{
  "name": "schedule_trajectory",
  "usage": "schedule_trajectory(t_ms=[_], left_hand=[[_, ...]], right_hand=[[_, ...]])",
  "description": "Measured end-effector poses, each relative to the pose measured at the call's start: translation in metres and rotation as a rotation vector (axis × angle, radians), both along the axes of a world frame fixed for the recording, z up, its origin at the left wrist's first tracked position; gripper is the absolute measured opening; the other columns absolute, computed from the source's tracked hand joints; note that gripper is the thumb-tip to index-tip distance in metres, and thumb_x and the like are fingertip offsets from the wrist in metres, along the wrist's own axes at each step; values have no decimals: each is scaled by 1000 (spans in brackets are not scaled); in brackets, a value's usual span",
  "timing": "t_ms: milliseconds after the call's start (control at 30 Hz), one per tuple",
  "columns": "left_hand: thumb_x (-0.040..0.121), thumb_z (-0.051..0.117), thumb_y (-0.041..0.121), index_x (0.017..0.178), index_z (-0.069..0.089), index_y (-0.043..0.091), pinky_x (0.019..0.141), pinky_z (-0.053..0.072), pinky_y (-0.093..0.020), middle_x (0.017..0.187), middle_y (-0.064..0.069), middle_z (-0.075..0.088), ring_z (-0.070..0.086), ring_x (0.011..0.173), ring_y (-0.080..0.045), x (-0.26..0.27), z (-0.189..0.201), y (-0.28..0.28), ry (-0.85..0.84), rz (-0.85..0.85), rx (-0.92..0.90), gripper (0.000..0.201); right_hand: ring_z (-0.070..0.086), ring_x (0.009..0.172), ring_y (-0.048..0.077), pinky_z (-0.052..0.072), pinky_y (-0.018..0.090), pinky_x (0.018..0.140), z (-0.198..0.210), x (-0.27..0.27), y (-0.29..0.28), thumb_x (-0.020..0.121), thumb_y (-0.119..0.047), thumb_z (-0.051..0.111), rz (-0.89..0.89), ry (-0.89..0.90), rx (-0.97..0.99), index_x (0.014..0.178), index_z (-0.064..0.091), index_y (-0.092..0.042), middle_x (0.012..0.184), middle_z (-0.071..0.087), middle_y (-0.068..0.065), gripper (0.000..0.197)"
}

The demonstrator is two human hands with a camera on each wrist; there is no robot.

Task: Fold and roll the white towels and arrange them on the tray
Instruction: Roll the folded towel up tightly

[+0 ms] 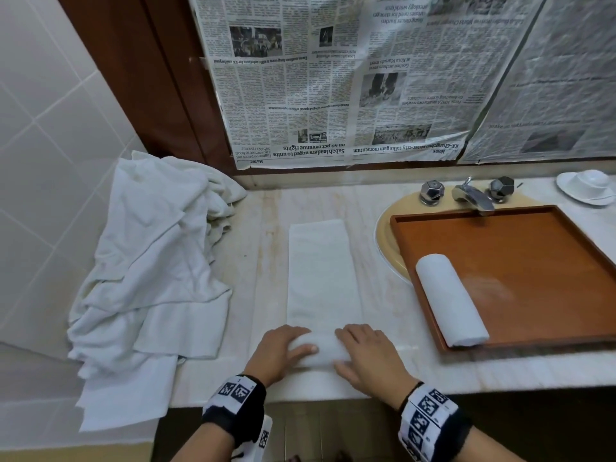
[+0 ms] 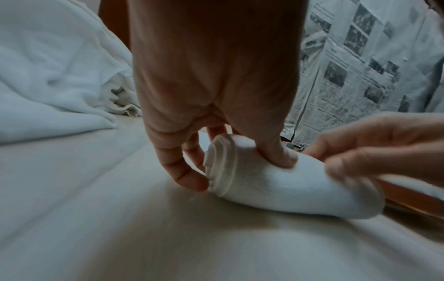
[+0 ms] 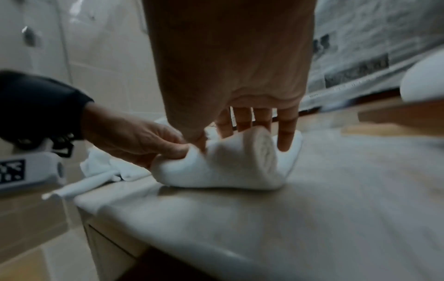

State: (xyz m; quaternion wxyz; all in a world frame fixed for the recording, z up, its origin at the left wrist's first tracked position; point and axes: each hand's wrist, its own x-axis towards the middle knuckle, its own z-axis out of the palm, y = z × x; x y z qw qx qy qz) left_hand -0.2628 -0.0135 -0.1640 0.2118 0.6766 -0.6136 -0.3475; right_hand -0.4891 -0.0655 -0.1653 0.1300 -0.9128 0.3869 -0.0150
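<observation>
A white towel (image 1: 321, 271) folded into a long strip lies on the marble counter, its near end wound into a roll (image 2: 276, 186). My left hand (image 1: 293, 348) grips the roll's left end, thumb pressed on top and fingers curled behind it. My right hand (image 1: 356, 351) holds the right end (image 3: 240, 167), fingers reaching over the far side and thumb at the front. To the right, a brown wooden tray (image 1: 533, 261) rests over the sink. One finished rolled towel (image 1: 450, 300) lies along the tray's left side.
A loose heap of white towels (image 1: 150, 261) fills the counter's left end and hangs over its edge. Behind the tray stand a chrome faucet (image 1: 473, 195) with two knobs and a white dish (image 1: 588, 186). Newspaper (image 1: 333, 78) covers the wall behind.
</observation>
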Motion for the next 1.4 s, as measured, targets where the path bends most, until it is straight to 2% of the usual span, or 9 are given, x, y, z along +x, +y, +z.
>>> schedule_trajectory(t_ms=[67,267,500,700,833,1000,1100,1233,1400], left_hand=[[91,61,53,122,66,30,91,35,-11,118,8,64,55,108,-8,-3,-1,-1,-28,21,-1,39],[87,51,69,150,36,33,107,36,-28,152,13,23,29,133,-11,-9,-17,19,-216,-54,-149,75],[84,46,73,147,44,35,102,41,-32,136,10,48,42,125,-13,1,-13,7,-239,-70,-62,73],[72,51,82,134,57,32,98,38,-25,125,10,59,53,115,-10,4,0,-8,-70,-56,71,80],[77,60,74,126,61,30,94,39,-23,121,10,63,57,113,-10,2,1,-12,32,20,120,66],[86,61,63,145,39,33,92,37,-23,130,7,45,50,112,-11,-8,0,-5,57,146,56,69],[82,54,76,151,26,44,88,45,-27,136,11,26,53,109,-13,-10,0,0,-54,80,9,81],[67,45,94,140,44,39,93,50,-36,147,17,33,50,121,-11,-4,-4,-5,-202,-31,46,91],[62,53,93,115,59,34,87,48,-32,117,15,52,53,106,-11,2,1,-10,-188,43,124,80]], right_hand=[[64,90,20,55,31,65,-3,2,2,73,-62,44,-2,30,25,114,63,-17,104,63,0,64],[41,111,14,36,24,91,10,4,-31,86,-51,68,-108,-162,434,123,63,-17,119,44,-4,50],[51,118,17,36,27,96,19,0,-45,85,-58,66,-167,-193,640,126,62,-25,123,56,-4,52],[52,114,30,50,39,88,9,8,-9,105,-38,30,-101,-22,114,145,36,-16,125,54,9,46],[62,96,27,58,34,64,0,4,-1,88,-53,41,-54,2,-4,127,50,-16,111,61,9,54],[43,122,23,43,35,99,3,3,-27,87,-70,41,-67,-30,247,143,43,-21,133,48,3,74],[44,119,20,37,34,103,17,6,-44,88,-64,55,-70,-67,425,136,52,-21,126,52,3,65],[51,107,20,37,31,91,18,6,-53,92,-55,59,-20,-50,503,121,62,-18,116,60,5,47],[59,104,11,44,31,94,11,-1,-45,93,-56,57,-125,-208,589,116,64,-21,115,66,-6,42]])
